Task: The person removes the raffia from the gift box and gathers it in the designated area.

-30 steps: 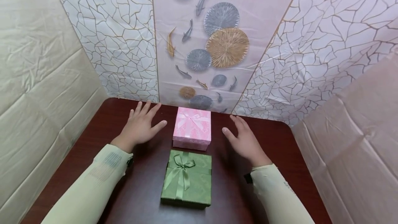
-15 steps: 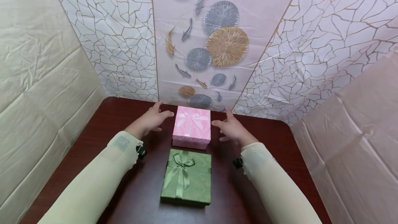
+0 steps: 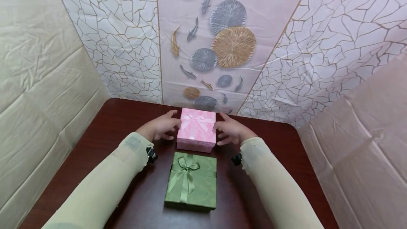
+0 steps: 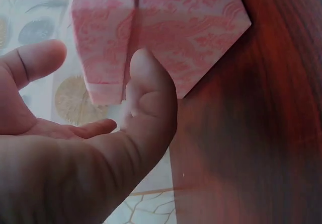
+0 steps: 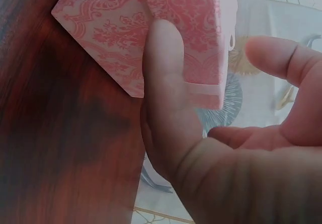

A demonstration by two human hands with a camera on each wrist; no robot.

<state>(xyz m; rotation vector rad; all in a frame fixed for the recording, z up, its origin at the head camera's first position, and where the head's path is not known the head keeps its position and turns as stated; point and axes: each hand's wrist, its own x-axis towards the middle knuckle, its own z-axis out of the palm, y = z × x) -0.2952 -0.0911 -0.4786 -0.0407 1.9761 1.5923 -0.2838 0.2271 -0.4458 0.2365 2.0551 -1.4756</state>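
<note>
A pink gift box [image 3: 196,133] with a pale pink ribbon bow on its lid stands at the back of the dark table. My left hand [image 3: 163,125] is at its left side, and my right hand [image 3: 231,130] is at its right. In both wrist views the fingers are spread and slightly bent beside the pink patterned box wall. Whether any fingertip touches the box cannot be made out. In front of it, nearer to me, lies a green gift box [image 3: 203,185] with a green satin bow.
The reddish-brown table [image 3: 98,144] ends against a hanging cloth [image 3: 276,3] printed with fish and round leaf shapes. Beige cloth walls [image 3: 38,80] close off the left and right sides. A black wrist camera [image 3: 152,154] sits at my left cuff.
Both hands have moved inward from either side and now flank the pink box closely, with fingers more bent than before. The two boxes have stayed in place.
</note>
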